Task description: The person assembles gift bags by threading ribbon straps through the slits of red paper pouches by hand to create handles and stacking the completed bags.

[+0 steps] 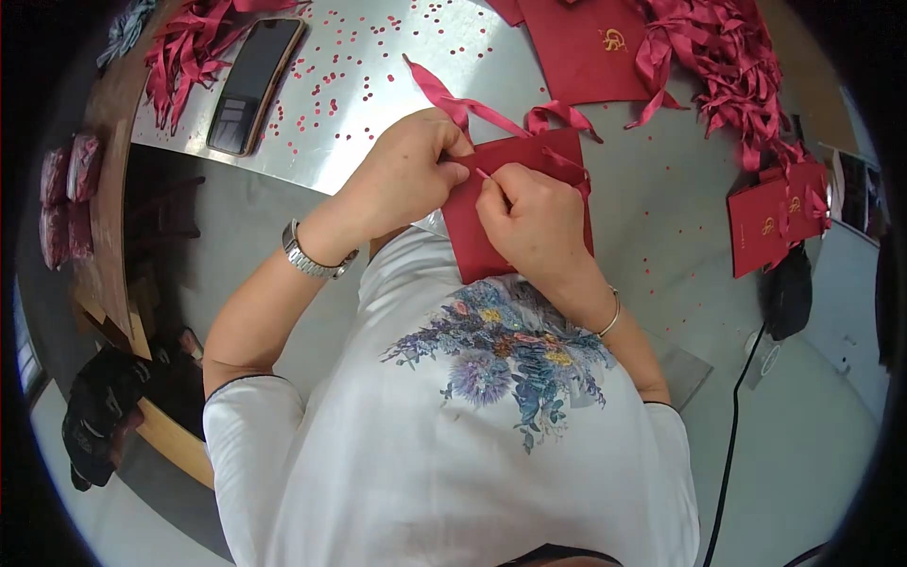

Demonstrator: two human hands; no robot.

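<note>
A small red paper bag (472, 234) lies against my front at the table's near edge. My left hand (408, 163) is closed at its upper left edge, thumb and fingertip gripping the paper; whether ribbon is inside the fist is hidden. My right hand (535, 215) rests over the bag's middle, pinching a thin pink ribbon end that pokes out by the thumb and index finger. More pink ribbon (493, 117) loops from behind the bag's top edge onto the table.
A metal table (397, 57) is strewn with small red paper dots. A phone (257, 85) and a ribbon bundle (189, 52) lie at left. Far right hold a larger red bag (586, 66) and a ribbon heap (723, 66). Red bags (761, 227) hang at the right edge, above a black cable (735, 435).
</note>
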